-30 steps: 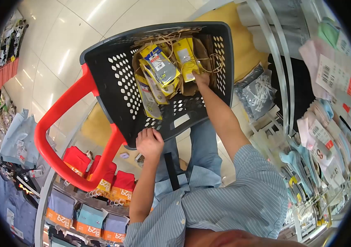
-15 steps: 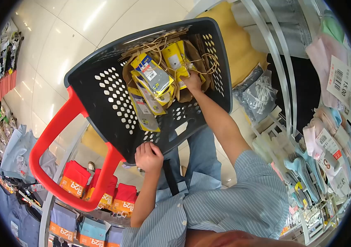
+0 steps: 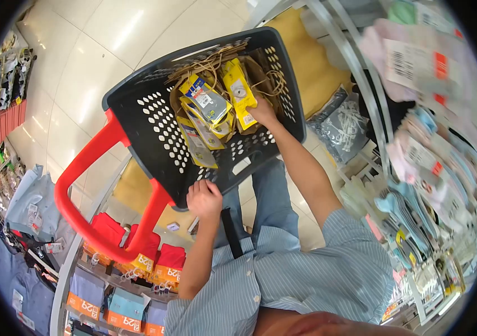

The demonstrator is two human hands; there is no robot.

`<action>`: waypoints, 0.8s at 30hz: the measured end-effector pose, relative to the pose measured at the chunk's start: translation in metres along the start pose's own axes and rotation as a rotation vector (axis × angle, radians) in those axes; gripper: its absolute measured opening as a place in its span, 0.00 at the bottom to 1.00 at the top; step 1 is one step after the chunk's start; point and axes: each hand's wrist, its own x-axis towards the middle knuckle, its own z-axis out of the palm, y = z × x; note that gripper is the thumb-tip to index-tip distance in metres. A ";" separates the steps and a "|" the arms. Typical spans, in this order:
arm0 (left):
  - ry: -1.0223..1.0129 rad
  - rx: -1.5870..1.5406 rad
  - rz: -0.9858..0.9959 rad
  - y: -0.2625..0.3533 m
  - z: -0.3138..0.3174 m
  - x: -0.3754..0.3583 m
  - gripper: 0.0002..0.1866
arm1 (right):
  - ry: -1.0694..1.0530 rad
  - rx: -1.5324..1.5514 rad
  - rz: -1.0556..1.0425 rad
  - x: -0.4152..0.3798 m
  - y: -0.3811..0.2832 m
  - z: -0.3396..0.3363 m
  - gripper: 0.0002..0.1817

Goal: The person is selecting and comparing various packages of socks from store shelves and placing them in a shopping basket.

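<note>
A black shopping basket (image 3: 138,143) with a red handle (image 3: 73,221) hangs tilted before me. My left hand (image 3: 204,199) is closed over its near rim. Inside the basket, my right hand (image 3: 263,112) grips the lower end of a yellow packet (image 3: 239,92) with a round pale patch, fingers partly hidden behind it. This packet stands at the mouth of a brown paper bag (image 3: 260,73) with twisted paper handles. Left of it, several yellow-edged grey packets (image 3: 207,99) lie overlapping, some in a second paper bag.
Racks of socks with price tags (image 3: 417,157) line the right side. A clear bag with white cords (image 3: 346,126) lies beside the basket. Red packs with orange labels (image 3: 140,246) hang at lower left. Tiled floor (image 3: 90,67) shows at upper left.
My right hand has drawn back slightly with the yellow packet, which now shows more fully. The basket appears a little higher, its handle shifted rightward. My left hand keeps its hold on the rim.
</note>
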 end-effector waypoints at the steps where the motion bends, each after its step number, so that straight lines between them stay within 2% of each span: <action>1: 0.003 0.005 -0.009 0.002 -0.004 0.001 0.09 | 0.026 -0.018 -0.116 -0.018 -0.006 -0.011 0.18; 4: 0.010 0.021 0.003 0.004 -0.008 0.001 0.10 | -0.191 0.158 0.054 -0.087 -0.044 -0.061 0.19; 5: -0.064 0.029 -0.040 0.004 -0.009 -0.001 0.10 | -0.194 0.210 0.028 -0.095 -0.030 -0.063 0.20; 8: -0.146 -0.049 -0.107 0.003 -0.013 -0.001 0.14 | -0.169 0.215 0.041 -0.167 -0.062 -0.094 0.19; 9: -0.183 -0.106 -0.119 0.002 -0.009 0.002 0.15 | -0.137 0.125 0.074 -0.193 -0.077 -0.107 0.18; 11: -0.275 -0.210 -0.131 -0.008 -0.012 -0.002 0.18 | -0.015 0.136 -0.112 -0.236 -0.065 -0.110 0.18; 12: -0.233 -0.245 -0.093 -0.005 -0.018 0.002 0.20 | 0.047 0.129 -0.219 -0.250 -0.066 -0.115 0.19; 14: -0.162 -0.295 -0.008 -0.004 -0.040 0.007 0.25 | 0.099 0.049 -0.185 -0.303 -0.106 -0.133 0.18; 16: -0.284 -0.622 -0.025 0.024 -0.108 0.029 0.32 | 0.213 -0.060 -0.152 -0.352 -0.145 -0.136 0.19; 17: -0.392 -0.936 -0.043 0.034 -0.109 0.036 0.33 | 0.242 -0.167 -0.082 -0.376 -0.167 -0.134 0.17; 18: -0.513 -1.248 -0.055 0.045 -0.110 0.041 0.35 | 0.348 -0.228 -0.177 -0.390 -0.188 -0.135 0.17; 20: -0.784 -1.568 -0.117 0.075 -0.192 0.042 0.37 | 0.544 -0.349 -0.326 -0.425 -0.213 -0.126 0.15; 21: -0.896 -1.812 -0.098 0.084 -0.225 0.038 0.36 | 0.554 -0.394 -0.349 -0.437 -0.221 -0.120 0.16; 24: -0.930 -2.104 -0.170 0.098 -0.253 0.045 0.28 | 0.758 -0.434 -0.591 -0.466 -0.248 -0.109 0.20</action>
